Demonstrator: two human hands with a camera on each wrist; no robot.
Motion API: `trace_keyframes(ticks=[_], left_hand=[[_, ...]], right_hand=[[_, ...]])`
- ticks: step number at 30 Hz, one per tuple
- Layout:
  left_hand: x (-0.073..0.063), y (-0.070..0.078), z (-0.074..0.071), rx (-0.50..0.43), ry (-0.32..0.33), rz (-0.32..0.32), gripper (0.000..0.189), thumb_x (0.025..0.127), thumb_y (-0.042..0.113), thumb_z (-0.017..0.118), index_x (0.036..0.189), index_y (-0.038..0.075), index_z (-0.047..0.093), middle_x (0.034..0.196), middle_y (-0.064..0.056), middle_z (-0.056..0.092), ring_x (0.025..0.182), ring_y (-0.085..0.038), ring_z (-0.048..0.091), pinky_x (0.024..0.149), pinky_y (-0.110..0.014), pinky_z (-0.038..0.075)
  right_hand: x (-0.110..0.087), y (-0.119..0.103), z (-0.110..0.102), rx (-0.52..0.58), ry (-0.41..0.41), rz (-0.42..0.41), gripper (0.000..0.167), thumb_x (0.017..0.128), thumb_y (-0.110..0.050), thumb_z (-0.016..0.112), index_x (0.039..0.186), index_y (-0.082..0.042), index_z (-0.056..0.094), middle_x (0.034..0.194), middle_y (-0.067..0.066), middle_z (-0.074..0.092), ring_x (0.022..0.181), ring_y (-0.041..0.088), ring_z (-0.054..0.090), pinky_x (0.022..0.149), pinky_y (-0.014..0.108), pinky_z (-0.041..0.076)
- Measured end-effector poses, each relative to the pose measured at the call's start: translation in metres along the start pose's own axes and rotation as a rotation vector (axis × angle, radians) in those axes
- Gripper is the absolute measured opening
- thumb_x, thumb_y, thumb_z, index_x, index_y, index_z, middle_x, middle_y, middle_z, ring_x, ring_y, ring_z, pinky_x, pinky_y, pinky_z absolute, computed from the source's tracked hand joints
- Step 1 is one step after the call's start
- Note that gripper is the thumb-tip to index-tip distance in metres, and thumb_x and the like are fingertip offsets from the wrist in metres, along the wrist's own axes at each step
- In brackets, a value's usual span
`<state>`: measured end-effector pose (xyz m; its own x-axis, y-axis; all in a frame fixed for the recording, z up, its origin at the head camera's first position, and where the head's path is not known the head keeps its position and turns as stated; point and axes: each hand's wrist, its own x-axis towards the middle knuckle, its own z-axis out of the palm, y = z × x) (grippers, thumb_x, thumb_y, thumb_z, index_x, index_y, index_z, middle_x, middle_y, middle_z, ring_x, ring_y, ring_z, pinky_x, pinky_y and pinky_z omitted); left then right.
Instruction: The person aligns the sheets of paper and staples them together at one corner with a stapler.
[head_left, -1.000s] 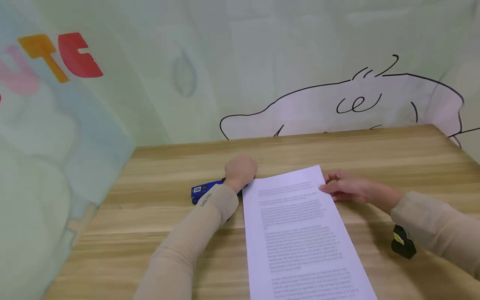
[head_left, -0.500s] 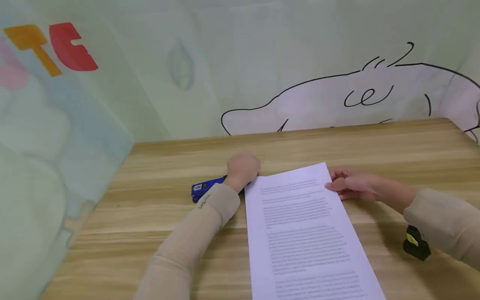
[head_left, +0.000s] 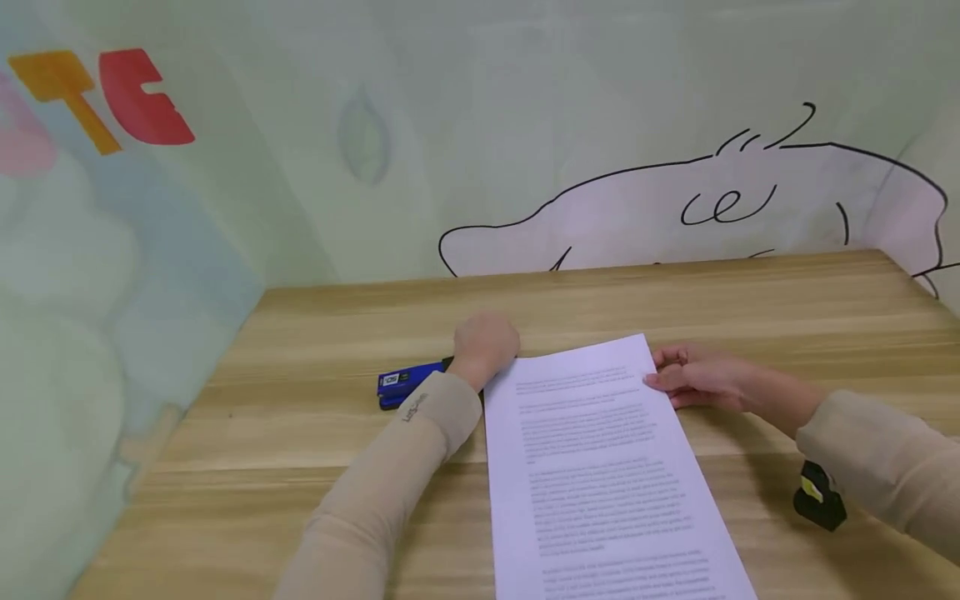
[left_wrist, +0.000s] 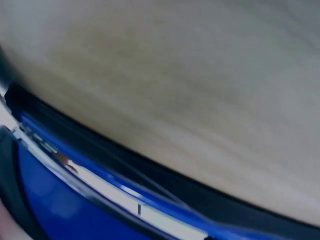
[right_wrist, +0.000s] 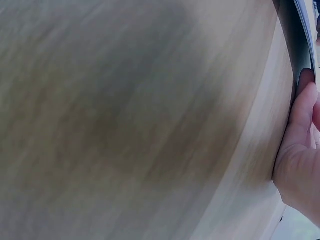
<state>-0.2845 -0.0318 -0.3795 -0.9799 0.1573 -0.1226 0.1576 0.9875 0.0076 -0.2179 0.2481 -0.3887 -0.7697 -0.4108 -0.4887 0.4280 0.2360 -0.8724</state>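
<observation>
A blue and black stapler [head_left: 401, 383] lies at the top left corner of a long printed paper [head_left: 592, 475]. My left hand [head_left: 486, 346] is curled over the stapler's front end, hiding it and the paper's corner. Large in the left wrist view, the blue stapler body [left_wrist: 65, 200] crosses the lower left, a narrow gap showing along its length. With thumb and fingers, my right hand [head_left: 701, 377] pinches the paper's right edge near its top corner. The right wrist view shows that hand [right_wrist: 300, 145] at the far right, its fingers by the paper's edge [right_wrist: 306, 25].
On the wood-grain table [head_left: 300, 500], a small black object [head_left: 821, 496] with a yellow patch lies by the right sleeve, partly covered by it. A printed backdrop [head_left: 450, 125] with cartoon drawings and coloured letters stands behind and left of the table.
The head view has shifted slightly. Both hands stay in place on the stapler and the paper.
</observation>
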Motion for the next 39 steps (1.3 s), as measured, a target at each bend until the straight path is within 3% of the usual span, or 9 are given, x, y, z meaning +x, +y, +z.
trace_keyframes(ticks=[3,9,15,22,29,34,39], left_hand=[[-0.002,-0.005,0.002,0.008,-0.015,-0.028,0.036,0.094,0.021,0.043,0.059,0.013,0.052,0.062,-0.002,0.050,0.055,-0.015,0.045,0.045,-0.029,0.036],[-0.001,-0.006,0.001,0.038,-0.012,-0.003,0.035,0.093,0.021,0.042,0.061,0.012,0.053,0.064,-0.002,0.052,0.056,-0.014,0.046,0.047,-0.029,0.040],[-0.003,-0.001,0.002,0.060,-0.002,0.002,0.037,0.096,0.025,0.042,0.065,0.012,0.058,0.063,-0.001,0.051,0.056,-0.014,0.045,0.048,-0.029,0.038],[-0.003,-0.007,-0.003,-0.027,-0.045,0.001,0.039,0.096,0.024,0.040,0.061,0.012,0.051,0.062,-0.001,0.047,0.054,-0.014,0.043,0.045,-0.028,0.036],[-0.004,-0.010,-0.013,-0.169,-0.060,0.012,0.038,0.097,0.025,0.037,0.061,0.013,0.041,0.063,-0.002,0.042,0.060,-0.017,0.045,0.054,-0.029,0.033],[-0.004,-0.010,-0.015,-0.158,-0.049,0.011,0.038,0.097,0.026,0.037,0.062,0.014,0.042,0.066,-0.002,0.045,0.062,-0.017,0.047,0.054,-0.029,0.034],[-0.006,-0.012,-0.018,-0.143,0.020,0.012,0.039,0.096,0.025,0.039,0.059,0.014,0.042,0.068,-0.003,0.052,0.064,-0.018,0.052,0.057,-0.033,0.041]], right_hand=[[0.002,0.000,0.003,0.000,-0.008,-0.013,0.025,0.090,-0.011,0.061,0.107,0.001,0.048,0.089,0.006,0.067,0.073,0.014,0.061,0.064,0.024,0.052],[0.000,0.001,0.005,-0.008,0.005,-0.036,0.024,0.091,-0.010,0.060,0.107,0.002,0.048,0.087,0.006,0.066,0.072,0.014,0.060,0.062,0.024,0.051],[0.000,0.003,0.002,0.000,-0.004,-0.028,0.023,0.091,-0.011,0.060,0.107,0.001,0.048,0.088,0.006,0.067,0.073,0.014,0.061,0.063,0.024,0.052],[0.001,0.003,0.003,0.016,-0.015,-0.024,0.022,0.091,-0.010,0.060,0.106,0.001,0.049,0.088,0.006,0.067,0.073,0.014,0.061,0.064,0.024,0.052],[-0.001,-0.001,0.001,0.010,-0.011,-0.025,0.021,0.092,-0.009,0.059,0.107,0.001,0.049,0.088,0.007,0.067,0.073,0.015,0.061,0.065,0.025,0.052],[-0.001,-0.002,0.001,0.006,-0.004,-0.016,0.023,0.091,-0.010,0.059,0.108,0.002,0.048,0.089,0.008,0.066,0.074,0.015,0.061,0.065,0.025,0.052],[-0.001,0.000,0.002,0.007,0.001,-0.008,0.025,0.091,-0.011,0.060,0.109,0.002,0.048,0.090,0.007,0.066,0.075,0.015,0.061,0.064,0.025,0.052]])
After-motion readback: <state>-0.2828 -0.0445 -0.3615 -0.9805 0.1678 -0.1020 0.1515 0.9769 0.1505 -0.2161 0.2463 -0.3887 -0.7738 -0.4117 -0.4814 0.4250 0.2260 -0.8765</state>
